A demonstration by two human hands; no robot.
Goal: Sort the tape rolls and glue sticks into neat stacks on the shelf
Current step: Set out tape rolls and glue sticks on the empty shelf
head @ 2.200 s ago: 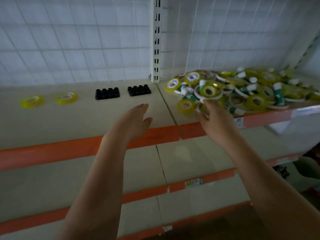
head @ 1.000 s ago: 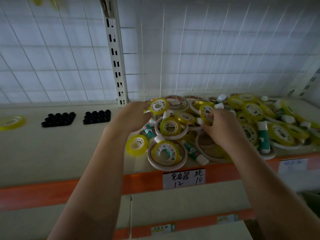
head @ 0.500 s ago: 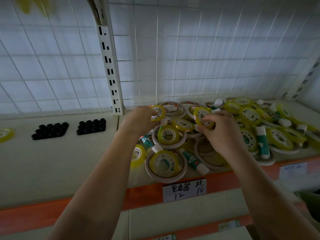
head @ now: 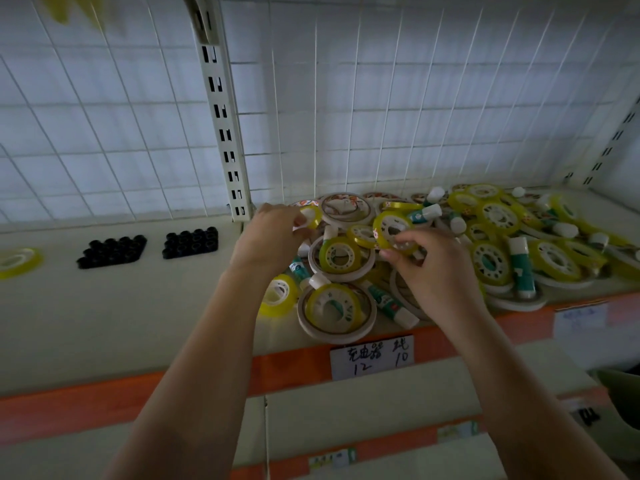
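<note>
**A:** Starting at nine o'clock on the shelf: one yellow tape roll lying flat on its own at the far edge, then two black trays side by side, well apart from the mess. What are the hands doing?

**B:** Left hand is at about twelve o'clock from the shelf's handwritten label, fingers curled round a small yellow roll at the near-left edge of the pile. Pretty sure it's a grasp, though the hand covers most of the roll.

**A:** And the right?

**B:** Right hand pinches another yellow roll between thumb and fingertips, tipped up on edge above the heap. Below both hands, wide cream rolls with yellow ones resting on top, and glue sticks wedged between.

**A:** Over at three o'clock?

**B:** The pile just sprawls along the shelf toward the corner, tape rolls and white-capped green glue sticks all jumbled, nothing stacked.
</note>
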